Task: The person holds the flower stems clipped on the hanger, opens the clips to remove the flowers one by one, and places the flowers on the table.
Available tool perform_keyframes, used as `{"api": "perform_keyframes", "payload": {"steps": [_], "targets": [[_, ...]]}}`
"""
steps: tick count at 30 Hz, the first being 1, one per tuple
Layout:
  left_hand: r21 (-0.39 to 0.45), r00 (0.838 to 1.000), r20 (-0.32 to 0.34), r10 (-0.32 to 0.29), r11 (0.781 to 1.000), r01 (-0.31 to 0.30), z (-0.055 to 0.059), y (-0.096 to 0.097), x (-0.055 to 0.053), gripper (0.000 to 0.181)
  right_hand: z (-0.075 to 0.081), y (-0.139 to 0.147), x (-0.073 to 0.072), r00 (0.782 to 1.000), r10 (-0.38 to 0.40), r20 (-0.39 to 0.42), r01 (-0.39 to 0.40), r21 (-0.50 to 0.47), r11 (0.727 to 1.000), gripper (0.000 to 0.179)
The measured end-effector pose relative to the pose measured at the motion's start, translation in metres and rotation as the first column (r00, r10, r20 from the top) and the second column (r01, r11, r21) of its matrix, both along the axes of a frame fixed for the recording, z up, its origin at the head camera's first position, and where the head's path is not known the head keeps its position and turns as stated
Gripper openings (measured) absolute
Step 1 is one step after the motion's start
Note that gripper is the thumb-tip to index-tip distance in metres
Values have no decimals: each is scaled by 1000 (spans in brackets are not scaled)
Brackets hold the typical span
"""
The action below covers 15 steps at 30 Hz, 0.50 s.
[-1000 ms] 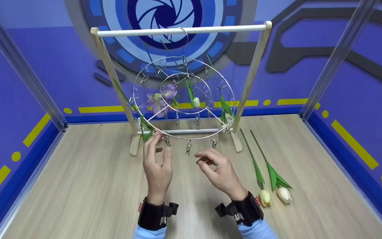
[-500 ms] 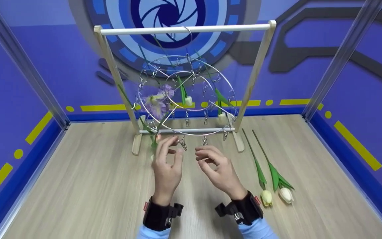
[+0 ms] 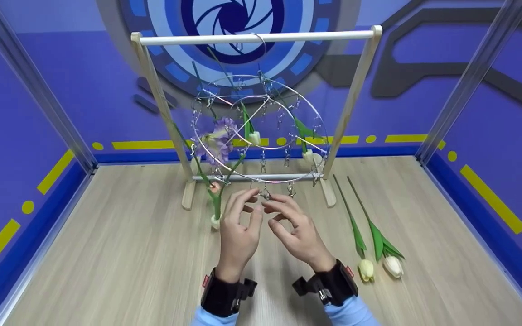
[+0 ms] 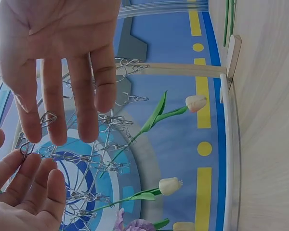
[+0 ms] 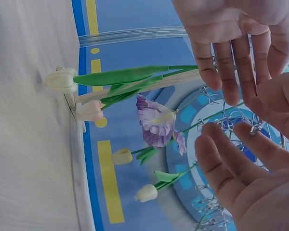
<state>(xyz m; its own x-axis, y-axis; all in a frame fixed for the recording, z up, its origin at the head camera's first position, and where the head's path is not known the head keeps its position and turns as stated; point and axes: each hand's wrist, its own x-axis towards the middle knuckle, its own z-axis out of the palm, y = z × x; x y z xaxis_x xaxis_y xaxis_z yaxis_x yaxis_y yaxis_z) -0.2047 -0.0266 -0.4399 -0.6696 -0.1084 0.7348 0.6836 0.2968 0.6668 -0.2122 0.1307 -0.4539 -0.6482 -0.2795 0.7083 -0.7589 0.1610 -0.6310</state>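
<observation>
A round metal hanger [image 3: 243, 173] with several clips hangs from a wooden rack [image 3: 261, 39]. My left hand [image 3: 241, 228] has its fingertips right at a front clip [image 3: 265, 195], its thumb apart below. Facing it, my right hand [image 3: 304, 233] has loosely bent fingers close to the same clip. In the right wrist view, a clip [image 5: 255, 129] overlaps my right fingertips. Head down from the hanger are a purple ruffled flower [image 3: 215, 140], a white tulip [image 3: 254, 137], another white tulip [image 3: 307, 156], a pinkish tulip [image 3: 215, 187] and a front white tulip [image 3: 216, 222].
On the wooden table [image 3: 120, 253] to the right lie a yellowish tulip [image 3: 366, 270] and a white tulip [image 3: 393, 266], stems pointing toward the rack. A patterned blue wall [image 3: 70, 90] stands behind, with more panels at both sides.
The hanger has turned, its front side moving right, and the left-side tulips have swung forward. My left hand has followed to the right, closer to my right hand, which stays nearly still.
</observation>
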Motion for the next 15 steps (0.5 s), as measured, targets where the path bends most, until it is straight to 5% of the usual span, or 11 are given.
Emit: {"api": "perform_keyframes", "payload": {"steps": [8, 15], "targets": [[-17, 1000, -9, 14, 1000, -14, 1, -3, -1, 33, 2, 3, -1, 1000, -27, -16, 26, -26, 999, 35], [104, 988, -39, 151, 984, -146, 3, -13, -4, 22, 3, 5, -2, 999, -36, -25, 35, -32, 999, 35]]}}
